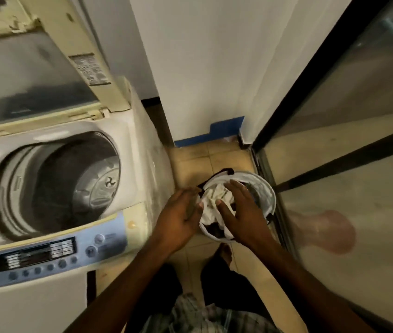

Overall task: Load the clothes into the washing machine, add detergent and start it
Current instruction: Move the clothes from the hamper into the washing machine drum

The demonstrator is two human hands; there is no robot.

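Observation:
A top-loading washing machine [128, 150] stands at the left with its lid [37, 68] raised; the drum [70, 186] looks empty. On the floor to its right sits a round white laundry basket [266, 188] holding white and dark clothes [211, 205]. My left hand [180, 216] is at the basket's left rim, fingers curled against the cloth. My right hand [237, 207] lies spread over the white clothes, fingers apart. Whether either hand has gripped the cloth is unclear.
The machine's blue control panel [46, 255] with buttons faces me at the lower left. A white wall [202, 68] rises behind the basket, and a glass sliding door [346, 140] with dark frame runs along the right. My bare foot [224, 254] stands on the tiled floor [190, 162].

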